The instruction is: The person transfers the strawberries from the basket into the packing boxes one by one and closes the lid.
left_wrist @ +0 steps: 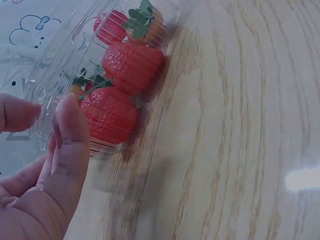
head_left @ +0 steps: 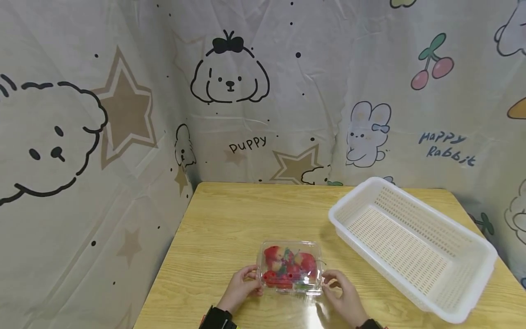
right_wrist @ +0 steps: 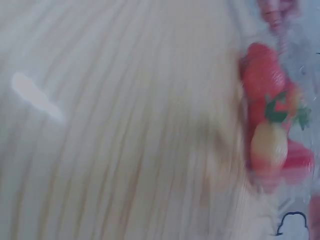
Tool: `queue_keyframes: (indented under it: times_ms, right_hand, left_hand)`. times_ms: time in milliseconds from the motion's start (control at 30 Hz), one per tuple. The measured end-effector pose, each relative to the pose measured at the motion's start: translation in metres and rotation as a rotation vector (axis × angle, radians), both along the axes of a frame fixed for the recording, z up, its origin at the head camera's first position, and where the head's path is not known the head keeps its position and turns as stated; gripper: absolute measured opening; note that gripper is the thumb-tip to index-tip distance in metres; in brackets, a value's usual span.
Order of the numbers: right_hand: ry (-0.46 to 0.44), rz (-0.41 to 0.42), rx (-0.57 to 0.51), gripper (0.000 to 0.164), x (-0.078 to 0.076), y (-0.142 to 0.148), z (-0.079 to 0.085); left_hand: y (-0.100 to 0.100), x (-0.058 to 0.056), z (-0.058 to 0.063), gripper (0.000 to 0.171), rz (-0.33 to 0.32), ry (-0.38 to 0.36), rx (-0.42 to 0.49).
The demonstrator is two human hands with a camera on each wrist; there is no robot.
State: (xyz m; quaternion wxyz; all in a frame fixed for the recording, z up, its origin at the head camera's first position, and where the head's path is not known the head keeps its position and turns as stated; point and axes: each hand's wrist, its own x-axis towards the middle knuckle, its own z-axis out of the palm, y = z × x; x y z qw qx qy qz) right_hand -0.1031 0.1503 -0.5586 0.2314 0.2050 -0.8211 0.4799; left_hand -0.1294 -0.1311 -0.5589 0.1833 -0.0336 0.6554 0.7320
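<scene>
A clear plastic clamshell box (head_left: 291,244) of strawberries lies on the table in the head view. Several red strawberries (left_wrist: 132,65), some with green leaves, show through its ridged wall. At the box's left edge my left hand (head_left: 243,288) pinches the plastic rim between thumb and fingers; the left wrist view shows this grip closely. My right hand (head_left: 345,297) has its curled fingers and thumb at the opposite edge, seemingly pinching the rim. The right wrist view is blurred, with the strawberries (right_wrist: 262,75) at its right side and that grip largely outside the picture.
To the right, a white perforated plastic basket (head_left: 404,246) stands slanted on the wooden table (head_left: 230,214). A light curtain (head_left: 304,114) with cartoon prints hangs behind the table and along its left side.
</scene>
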Motion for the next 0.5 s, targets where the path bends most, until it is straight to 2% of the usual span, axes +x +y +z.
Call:
queue_keyframes:
  times_ms: [67, 133, 200, 267, 367, 500]
  right_hand:
    - [-0.213, -0.041, -0.109, 0.040, 0.000, -0.002, 0.001]
    - [-0.462, -0.059, -0.193, 0.039, -0.002, 0.001, -0.006]
    - [-0.709, -0.006, -0.286, 0.040, -0.003, 0.004, -0.005]
    - [-0.880, 0.079, -0.358, 0.040, -0.004, 0.007, -0.005]
    - [-1.007, 0.199, -0.466, 0.035, -0.004, 0.010, -0.003]
    - [-1.046, 0.246, -0.539, 0.025, -0.006, 0.012, -0.001]
  left_hand:
    - [0.000, 0.000, -0.001, 0.057, 0.002, -0.001, 0.005]
    - [0.000, 0.000, -0.002, 0.058, 0.003, -0.007, 0.014]
    - [0.000, 0.000, -0.002, 0.057, 0.001, -0.008, 0.020]
    - [0.000, 0.000, -0.002, 0.056, -0.001, -0.007, 0.019]
    - [-0.001, 0.000, -0.001, 0.055, -0.008, -0.001, 0.014]
    - [-0.001, -0.001, -0.002, 0.055, -0.018, 0.003, 0.008]
